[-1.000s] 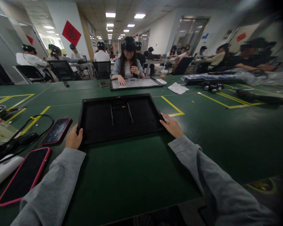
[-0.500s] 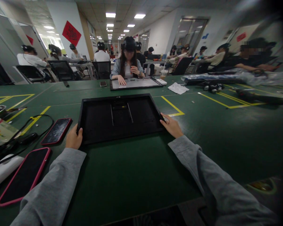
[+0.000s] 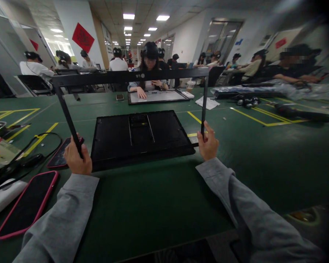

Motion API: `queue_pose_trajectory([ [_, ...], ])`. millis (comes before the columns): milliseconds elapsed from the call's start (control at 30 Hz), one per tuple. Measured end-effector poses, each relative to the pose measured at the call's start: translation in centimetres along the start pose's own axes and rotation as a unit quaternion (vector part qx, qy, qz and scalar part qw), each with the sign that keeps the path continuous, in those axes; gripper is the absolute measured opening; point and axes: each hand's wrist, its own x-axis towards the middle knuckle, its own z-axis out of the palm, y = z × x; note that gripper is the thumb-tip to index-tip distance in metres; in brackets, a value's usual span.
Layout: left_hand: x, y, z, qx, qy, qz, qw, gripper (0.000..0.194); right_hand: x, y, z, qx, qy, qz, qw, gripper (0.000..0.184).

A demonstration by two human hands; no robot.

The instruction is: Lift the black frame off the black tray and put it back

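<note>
A thin black monitor bezel frame [image 3: 128, 77] stands tilted up off the table, its top bar at the height of the people opposite. My left hand [image 3: 76, 160] is closed round the frame's left bar near its lower end. My right hand [image 3: 207, 144] is closed round the right bar near its lower end. Below and behind the frame, a black monitor back panel [image 3: 141, 137] lies flat on the green table [image 3: 153, 204], with two thin metal strips and a recess in its middle.
Two pink-edged phones [image 3: 27, 204] [image 3: 60, 155] and a black cable [image 3: 22, 160] lie at my left. Across the table a person works on another flat panel [image 3: 157, 96]. Yellow tape lines [image 3: 201, 126], white paper [image 3: 207, 103] and more seated people fill the far side.
The bezel frame, which lay on the back panel with my hands at its near corners, has been lifted and swung upright. Both hands rose slightly and now grip its side bars.
</note>
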Motion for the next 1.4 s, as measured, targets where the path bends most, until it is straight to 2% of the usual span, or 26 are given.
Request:
queue_pose_trajectory([
  [267, -0.3, -1.9, 1.2, 0.024, -0.114, -0.057, 0.992, 0.051, -0.4, -0.1, 0.5, 0.005, -0.157, 0.009, 0.988, 0.055],
  [467, -0.3, -2.3, 1.5, 0.075, -0.198, -0.127, 0.969, 0.049, -0.5, 0.9, 1.2, 0.006, -0.224, 0.020, 0.974, 0.052],
  [567, -0.3, -2.2, 1.5, 0.091, -0.213, -0.140, 0.963, 0.051, -0.5, 1.3, 1.4, 0.005, -0.241, 0.027, 0.970, 0.051],
  [833, -0.3, -2.4, 1.6, 0.092, -0.226, -0.128, 0.961, 0.052, -0.5, 1.5, 1.5, -0.006, -0.247, 0.025, 0.969, 0.049],
  [1067, -0.8, -3.1, 2.3, 0.090, -0.264, -0.118, 0.953, 0.054, -0.5, 1.8, 1.6, 0.005, -0.271, 0.032, 0.962, 0.049],
  [1167, -0.8, -2.5, 2.1, 0.093, -0.203, -0.093, 0.970, 0.055, -0.5, 1.7, 1.6, -0.007, -0.255, 0.031, 0.966, 0.050],
  [1267, -0.6, -0.8, 1.4, 0.083, -0.134, -0.024, 0.987, 0.055, -0.5, 1.1, 1.3, -0.017, -0.205, -0.001, 0.979, 0.052],
  [1333, -0.5, 0.6, 1.0, 0.059, -0.157, 0.037, 0.985, 0.050, -0.5, 0.2, 0.9, -0.007, -0.189, -0.043, 0.981, 0.049],
  [1400, -0.7, 1.8, 0.8, 0.019, -0.251, 0.097, 0.963, 0.043, -0.9, -1.3, 0.5, 0.015, -0.213, -0.089, 0.973, 0.044],
])
